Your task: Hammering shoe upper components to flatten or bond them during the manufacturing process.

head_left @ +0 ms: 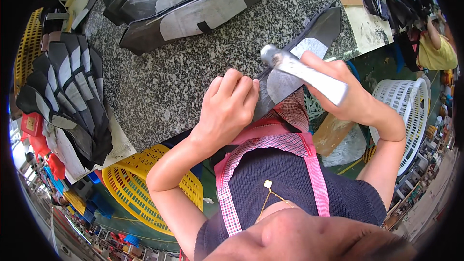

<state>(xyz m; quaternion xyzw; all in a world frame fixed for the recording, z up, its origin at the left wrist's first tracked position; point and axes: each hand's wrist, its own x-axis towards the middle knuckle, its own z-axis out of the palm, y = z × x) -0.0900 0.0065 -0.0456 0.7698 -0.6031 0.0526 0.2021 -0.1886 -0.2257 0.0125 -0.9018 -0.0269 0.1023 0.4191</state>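
My right hand point(340, 87) is closed around a hammer point(307, 72) with a rounded metal head and a pale handle. The hammer head is over a dark shoe-upper-like piece point(326, 26) with a light grey patch, lying along the near edge of the speckled stone slab point(154, 92). My left hand point(228, 99) has its fingers bent and pressed together on the left part of that piece, pinching its edge. Part of the piece is hidden behind the hammer and both hands.
A stack of similar dark pieces point(203, 14) lies at the slab's far side. More pieces point(72, 92) fan out at the left. A yellow basket point(150, 183) stands below left, a white basket point(403, 111) at the right. Another person point(437, 50) in yellow is at far right.
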